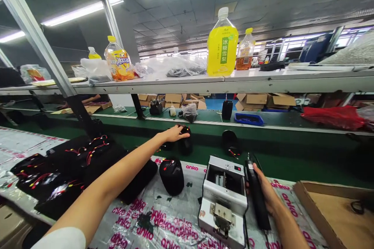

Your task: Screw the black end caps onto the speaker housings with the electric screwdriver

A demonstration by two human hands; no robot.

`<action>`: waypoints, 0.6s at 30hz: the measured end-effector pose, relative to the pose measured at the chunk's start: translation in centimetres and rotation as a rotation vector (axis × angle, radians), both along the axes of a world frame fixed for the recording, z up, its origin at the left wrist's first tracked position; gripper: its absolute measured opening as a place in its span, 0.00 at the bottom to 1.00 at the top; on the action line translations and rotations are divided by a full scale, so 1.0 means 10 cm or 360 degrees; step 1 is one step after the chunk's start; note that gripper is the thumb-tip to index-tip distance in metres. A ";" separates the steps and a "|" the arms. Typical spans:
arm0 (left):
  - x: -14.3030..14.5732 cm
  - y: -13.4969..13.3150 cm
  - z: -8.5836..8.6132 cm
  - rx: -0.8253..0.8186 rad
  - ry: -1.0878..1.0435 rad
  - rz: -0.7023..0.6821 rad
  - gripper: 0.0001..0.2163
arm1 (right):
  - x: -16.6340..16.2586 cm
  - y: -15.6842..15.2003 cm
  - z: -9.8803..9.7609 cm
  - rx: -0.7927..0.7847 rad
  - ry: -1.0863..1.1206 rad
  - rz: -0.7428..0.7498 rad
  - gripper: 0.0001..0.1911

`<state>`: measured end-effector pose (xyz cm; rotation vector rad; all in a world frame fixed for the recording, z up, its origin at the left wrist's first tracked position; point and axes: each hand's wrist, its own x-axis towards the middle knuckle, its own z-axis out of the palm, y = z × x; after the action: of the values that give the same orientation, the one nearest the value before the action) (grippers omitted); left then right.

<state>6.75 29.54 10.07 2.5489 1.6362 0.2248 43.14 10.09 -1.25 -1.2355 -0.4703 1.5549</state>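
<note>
My left hand (174,133) reaches out over the green belt, its fingers closed over the top of a black rounded housing (186,144); part of the grip is hidden. Small coloured wire ends show by the fingertips. My right hand (264,188) holds a black electric screwdriver (257,198) nearly upright, with its cord trailing down. Just left of it stands a grey screw feeder (223,202) with a small red display. Another black housing (172,176), with red and yellow wires on top, stands on the plastic-covered bench (163,218) nearer to me.
Black housings with coloured wires (55,175) crowd the left side. One more housing (230,142) lies on the green belt (274,155). A cardboard tray (330,210) sits at right. Above runs a shelf (175,84) with drink bottles (223,46); a metal post (41,31) rises at left.
</note>
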 end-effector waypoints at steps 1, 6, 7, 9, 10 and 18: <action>-0.05 0.06 0.00 -0.0030 -0.0015 0.0025 0.23 | 0.00 0.00 0.00 -0.0008 -0.0001 0.0001 0.29; -0.37 0.20 -0.04 -0.0118 0.0019 0.0447 0.20 | -0.01 0.00 -0.02 -0.0063 0.0002 0.0014 0.28; -0.43 0.17 -0.09 -0.0153 0.0048 0.0549 0.20 | -0.01 -0.01 -0.02 -0.0070 0.0003 0.0014 0.28; -0.54 0.07 -0.21 -0.0234 0.0103 0.0704 0.19 | -0.01 -0.01 -0.01 -0.0078 0.0000 0.0008 0.28; -0.57 0.02 -0.26 -0.0270 0.0124 0.0756 0.19 | -0.01 -0.01 -0.01 -0.0080 -0.0003 0.0007 0.27; -0.57 -0.05 0.34 -0.0116 0.0128 0.0812 0.26 | 0.02 -0.06 0.00 -0.0080 -0.0177 0.0066 0.30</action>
<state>1.03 29.02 13.44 2.0673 2.2542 0.0973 43.39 9.54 -1.29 -1.3637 -0.5346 1.5461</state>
